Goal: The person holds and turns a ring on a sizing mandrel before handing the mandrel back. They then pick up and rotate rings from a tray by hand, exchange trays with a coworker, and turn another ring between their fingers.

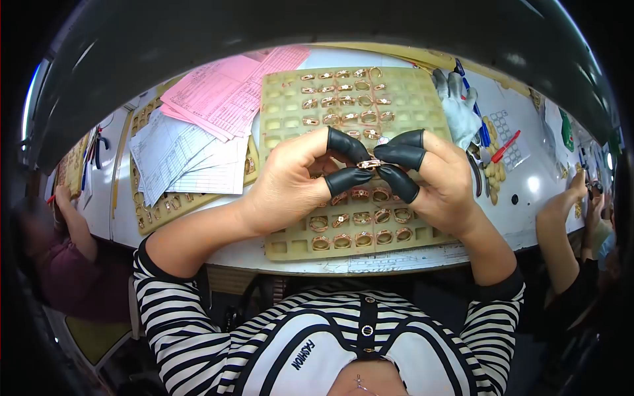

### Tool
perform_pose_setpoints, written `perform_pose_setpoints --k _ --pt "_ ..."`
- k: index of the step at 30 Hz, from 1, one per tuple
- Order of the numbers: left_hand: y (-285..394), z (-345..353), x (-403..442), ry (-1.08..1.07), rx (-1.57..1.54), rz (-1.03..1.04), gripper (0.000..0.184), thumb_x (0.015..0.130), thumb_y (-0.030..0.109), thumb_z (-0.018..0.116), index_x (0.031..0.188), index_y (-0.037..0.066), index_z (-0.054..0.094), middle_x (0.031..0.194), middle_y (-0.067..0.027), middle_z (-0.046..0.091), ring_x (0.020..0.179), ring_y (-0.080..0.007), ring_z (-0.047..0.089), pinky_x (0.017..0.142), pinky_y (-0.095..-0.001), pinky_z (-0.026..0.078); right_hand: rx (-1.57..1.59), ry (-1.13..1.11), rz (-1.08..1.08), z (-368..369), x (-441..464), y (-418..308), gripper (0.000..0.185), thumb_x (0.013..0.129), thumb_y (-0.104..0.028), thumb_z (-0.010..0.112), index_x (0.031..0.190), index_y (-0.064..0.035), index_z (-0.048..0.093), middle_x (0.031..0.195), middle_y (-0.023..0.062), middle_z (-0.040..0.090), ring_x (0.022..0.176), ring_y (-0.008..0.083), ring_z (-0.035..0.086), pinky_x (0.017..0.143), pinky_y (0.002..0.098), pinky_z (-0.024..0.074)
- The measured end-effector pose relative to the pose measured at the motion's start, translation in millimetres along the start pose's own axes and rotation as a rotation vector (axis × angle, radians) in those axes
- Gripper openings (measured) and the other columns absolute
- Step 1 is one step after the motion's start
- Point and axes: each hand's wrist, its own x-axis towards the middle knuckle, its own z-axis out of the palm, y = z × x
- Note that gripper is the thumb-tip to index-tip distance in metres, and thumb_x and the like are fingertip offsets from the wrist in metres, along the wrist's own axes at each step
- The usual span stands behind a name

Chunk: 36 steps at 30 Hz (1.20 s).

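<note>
Between my two hands is a small rose-gold ring point(369, 164), pinched from both sides above a pale yellow slotted tray point(281, 119). My left hand point(285, 177) has thumb and forefinger in black finger cots, closed at the ring's left side. Black cots also cover fingers of my right hand point(439, 173), which grips the ring from the right. A small white tag point(383, 141) shows just above the ring, partly behind the right fingers. Rows of similar rings stand in the tray's slots above and below my hands; those behind the hands are hidden.
Pink forms point(211, 92) and white paper sheets point(188, 155) lie left, over another ring tray point(155, 218). To the right are a grey-white glove point(457, 105), a red pen point(506, 146), pliers point(477, 171) and yellow finger cots point(494, 175). Other people's arms point(558, 231) work at both sides.
</note>
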Motion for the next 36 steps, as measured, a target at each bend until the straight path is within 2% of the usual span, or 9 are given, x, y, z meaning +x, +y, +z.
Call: perform_pose_setpoints --k 2,3,5,8,9,12,21,33,36 --pt "-2 0 0 0.027 0.066 0.061 0.022 0.086 0.004 0.072 0.105 0.000 0.062 0.094 -0.0032 0.064 0.074 -0.0074 0.064 0.062 -0.0206 0.054 0.036 -0.008 0.033 -3 1 -4 0.023 0.071 -0.007 0.078 0.092 -0.0029 0.070 0.080 0.0093 0.063 0.063 0.0229 0.062 0.052 0.0315 0.0477" --pt "1 2 0 0.051 0.093 0.041 0.025 0.084 0.003 0.073 0.107 0.001 0.064 0.094 -0.0032 0.063 0.071 -0.0070 0.062 0.058 -0.0206 0.051 0.067 -0.007 0.059 -4 1 -6 0.022 0.072 -0.006 0.078 0.092 -0.0027 0.070 0.081 0.0098 0.063 0.063 0.0227 0.062 0.051 0.0308 0.0475" --pt "5 -4 1 0.013 0.365 0.139 0.027 0.082 0.004 0.075 0.107 0.003 0.065 0.094 -0.0037 0.063 0.065 -0.0061 0.058 0.053 -0.0207 0.046 0.141 0.012 0.087 -3 1 -8 0.022 0.073 -0.003 0.078 0.094 -0.0020 0.070 0.082 0.0104 0.063 0.064 0.0217 0.063 0.052 0.0299 0.0480" --pt "4 -5 3 0.020 0.441 0.313 0.025 0.078 0.007 0.077 0.101 0.003 0.069 0.085 -0.0073 0.063 0.070 -0.0166 0.060 0.058 -0.0282 0.046 0.162 0.011 0.088 -4 1 -9 0.023 0.074 -0.003 0.077 0.096 -0.0019 0.071 0.084 0.0104 0.064 0.066 0.0214 0.064 0.054 0.0295 0.0491" --pt "6 -4 2 0.026 0.443 0.300 0.022 0.077 0.005 0.077 0.098 0.003 0.070 0.081 -0.0086 0.062 0.074 -0.0223 0.060 0.062 -0.0319 0.047 0.148 0.011 0.078 -4 -1 -8 0.023 0.074 -0.003 0.077 0.096 -0.0019 0.071 0.084 0.0104 0.065 0.066 0.0215 0.064 0.055 0.0294 0.0494" --pt "3 -6 2 0.035 0.493 0.348 0.021 0.076 0.005 0.076 0.096 0.004 0.071 0.079 -0.0086 0.061 0.070 -0.0240 0.058 0.063 -0.0333 0.047 0.164 0.002 0.070 -5 0 -9 0.022 0.074 -0.002 0.077 0.096 -0.0015 0.071 0.085 0.0106 0.066 0.068 0.0220 0.065 0.057 0.0298 0.0501" --pt "6 -7 2 0.105 0.599 0.501 0.022 0.070 0.007 0.079 0.091 0.003 0.071 0.077 -0.0084 0.062 0.066 -0.0247 0.060 0.058 -0.0337 0.047 0.190 -0.015 0.109 -5 0 -10 0.022 0.075 0.000 0.076 0.097 -0.0001 0.071 0.086 0.0115 0.066 0.069 0.0218 0.065 0.058 0.0294 0.0508" --pt "6 -5 2 0.130 0.621 0.508 0.022 0.068 0.008 0.080 0.088 0.004 0.071 0.077 -0.0079 0.063 0.066 -0.0248 0.061 0.058 -0.0329 0.048 0.211 -0.058 0.141 -5 0 -8 0.021 0.076 0.002 0.075 0.097 0.0011 0.070 0.086 0.0107 0.065 0.068 0.0193 0.065 0.058 0.0277 0.0522" --pt "7 -6 1 0.134 0.710 0.501 0.021 0.067 0.007 0.080 0.086 0.005 0.070 0.076 -0.0070 0.062 0.066 -0.0249 0.061 0.058 -0.0330 0.048 0.157 -0.037 0.186 -8 1 -13 0.023 0.076 0.000 0.075 0.098 0.0007 0.070 0.085 0.0099 0.064 0.065 0.0164 0.063 0.052 0.0274 0.0479"
